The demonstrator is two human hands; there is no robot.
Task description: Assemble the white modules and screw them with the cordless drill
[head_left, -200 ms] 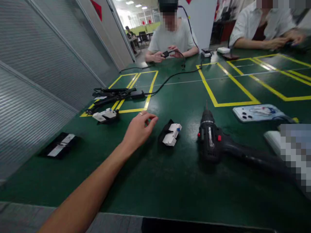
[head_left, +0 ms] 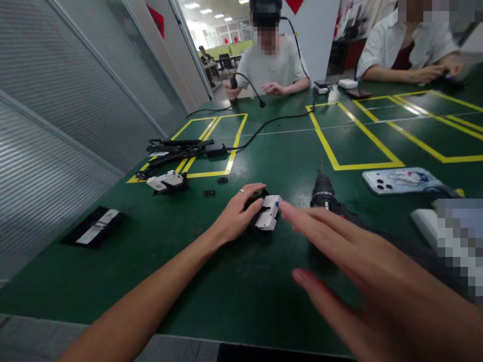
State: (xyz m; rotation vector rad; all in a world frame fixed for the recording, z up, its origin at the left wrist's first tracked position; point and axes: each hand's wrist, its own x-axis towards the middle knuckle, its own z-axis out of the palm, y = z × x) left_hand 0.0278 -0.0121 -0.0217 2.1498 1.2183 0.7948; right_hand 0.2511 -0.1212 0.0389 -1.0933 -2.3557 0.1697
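Observation:
My left hand [head_left: 243, 208], with a ring on one finger, curls around the left side of a white block with a blue tab [head_left: 268, 215] on a black base. Its thumb rests by the black part, which the fingers partly hide. Coming in from the lower right, my right hand [head_left: 358, 266] has its fingers stretched out and the thumb apart. Nothing is in it, and its fingertips appear close to the blue tab; contact is unclear. Behind that hand lies a black cordless drill [head_left: 323, 193], its grip mostly covered.
Two small black pieces [head_left: 209, 193] lie left of the block. A similar white block [head_left: 166, 182], a black folded stand [head_left: 177, 150] and a flat black piece [head_left: 94, 226] are further left. A phone [head_left: 402, 181] lies right. Across the green table [head_left: 279, 156] sit two people.
My left hand has moved right onto the white block, uncovering two small black pieces. My right hand has entered from the lower right. The person opposite has raised a cabled object.

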